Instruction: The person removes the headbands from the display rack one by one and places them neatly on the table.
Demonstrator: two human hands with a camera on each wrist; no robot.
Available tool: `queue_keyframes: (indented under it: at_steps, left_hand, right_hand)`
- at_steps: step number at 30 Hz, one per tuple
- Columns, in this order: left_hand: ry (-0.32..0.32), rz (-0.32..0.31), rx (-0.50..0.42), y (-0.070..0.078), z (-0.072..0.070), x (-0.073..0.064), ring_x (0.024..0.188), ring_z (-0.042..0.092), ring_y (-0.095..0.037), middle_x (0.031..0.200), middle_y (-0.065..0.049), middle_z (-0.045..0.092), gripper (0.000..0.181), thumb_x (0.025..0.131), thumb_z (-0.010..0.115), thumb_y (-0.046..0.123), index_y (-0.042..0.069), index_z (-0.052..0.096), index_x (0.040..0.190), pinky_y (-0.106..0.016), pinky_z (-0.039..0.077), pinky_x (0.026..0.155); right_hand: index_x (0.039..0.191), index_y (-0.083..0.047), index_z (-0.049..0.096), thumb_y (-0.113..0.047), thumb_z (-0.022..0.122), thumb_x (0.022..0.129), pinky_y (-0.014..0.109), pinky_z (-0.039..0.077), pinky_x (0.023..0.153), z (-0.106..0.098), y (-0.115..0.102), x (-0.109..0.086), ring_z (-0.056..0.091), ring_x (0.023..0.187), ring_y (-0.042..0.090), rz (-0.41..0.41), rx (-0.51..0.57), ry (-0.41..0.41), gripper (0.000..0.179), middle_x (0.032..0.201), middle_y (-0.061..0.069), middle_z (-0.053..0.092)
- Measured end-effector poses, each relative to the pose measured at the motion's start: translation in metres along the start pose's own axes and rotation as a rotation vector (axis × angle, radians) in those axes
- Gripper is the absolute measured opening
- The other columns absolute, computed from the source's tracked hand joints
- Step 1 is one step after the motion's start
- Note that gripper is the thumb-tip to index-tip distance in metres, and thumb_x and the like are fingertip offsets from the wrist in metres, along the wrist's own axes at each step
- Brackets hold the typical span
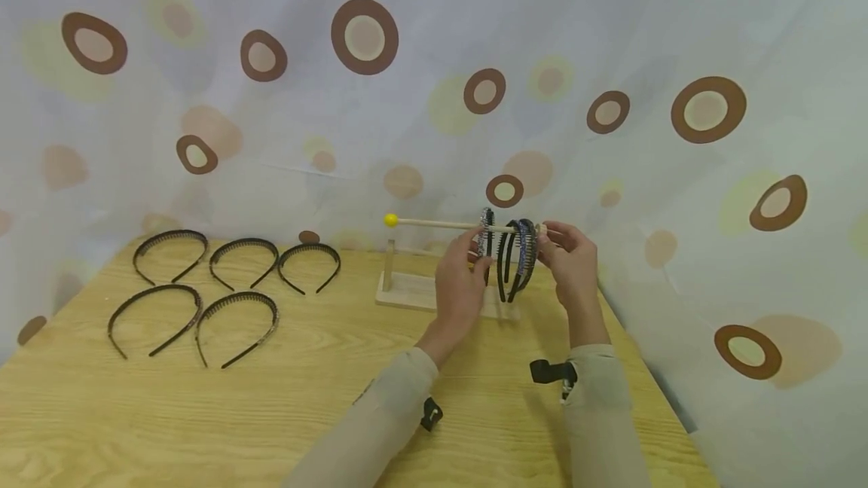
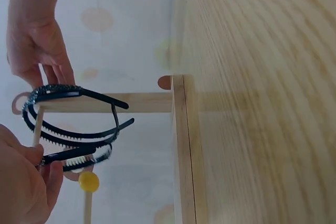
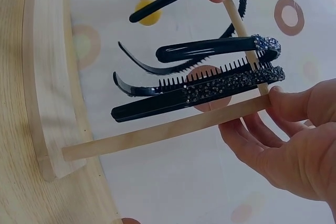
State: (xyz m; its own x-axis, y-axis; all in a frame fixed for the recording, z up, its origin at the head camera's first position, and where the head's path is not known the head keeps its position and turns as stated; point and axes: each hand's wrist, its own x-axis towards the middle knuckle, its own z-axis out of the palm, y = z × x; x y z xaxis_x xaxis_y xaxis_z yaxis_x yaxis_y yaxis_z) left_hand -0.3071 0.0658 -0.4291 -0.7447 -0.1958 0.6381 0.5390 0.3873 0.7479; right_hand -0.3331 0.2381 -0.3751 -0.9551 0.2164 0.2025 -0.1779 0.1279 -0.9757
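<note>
A black headband with a glittery silver top [image 1: 486,223] hangs over the upper rod [image 1: 434,224] of a wooden rack, pinched between the thumb and fingers of my left hand [image 1: 459,285]. To its right on the same rod hang two more black toothed headbands, one with dark sparkling stones [image 3: 236,85]. My right hand [image 1: 575,266] grips the top of the rack's right post [image 3: 168,130], where the rod meets it, thumb on one side and fingers on the other. A yellow ball [image 1: 391,221] caps the rod's left end.
On the left of the wood-grain table [image 1: 325,413] several black headbands lie in two rows, among them one at the front [image 1: 237,298]. The rack's pale base [image 1: 407,291] stands near the back edge. Behind it hangs a spotted wall covering [image 1: 407,126].
</note>
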Motion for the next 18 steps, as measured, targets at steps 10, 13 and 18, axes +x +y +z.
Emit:
queue_keyframes:
  at_steps: [10, 13, 18]
  left_hand:
    - [0.114, 0.073, -0.136, -0.02, -0.016, 0.014, 0.095, 0.064, -0.016, 0.106, -0.013, 0.065, 0.048, 0.093, 0.073, -0.002, 0.01, 0.061, 0.138, -0.023, 0.056, 0.078]
    - [0.144, 0.088, -0.173, -0.019, -0.022, 0.02, 0.096, 0.065, -0.017, 0.106, -0.012, 0.066, 0.048, 0.092, 0.073, -0.004, 0.01, 0.061, 0.137, -0.022, 0.056, 0.079]
    - [0.202, 0.113, -0.24, -0.01, -0.028, 0.034, 0.096, 0.068, -0.021, 0.105, -0.009, 0.065, 0.047, 0.091, 0.074, -0.001, 0.009, 0.062, 0.135, -0.026, 0.058, 0.079]
  right_hand:
    - [0.136, 0.002, 0.059, -0.004, 0.064, 0.101, 0.034, 0.053, 0.094, 0.005, 0.004, -0.002, 0.063, 0.109, 0.023, 0.002, 0.006, -0.01, 0.036, 0.132, 0.019, 0.06]
    - [0.136, 0.001, 0.06, -0.005, 0.064, 0.101, 0.035, 0.053, 0.094, 0.004, 0.004, -0.002, 0.062, 0.11, 0.024, -0.001, -0.007, -0.011, 0.035, 0.132, 0.018, 0.061]
    - [0.136, 0.001, 0.06, -0.006, 0.063, 0.102, 0.037, 0.053, 0.095, 0.0, 0.001, -0.001, 0.062, 0.111, 0.023, -0.001, -0.024, 0.006, 0.035, 0.132, 0.018, 0.061]
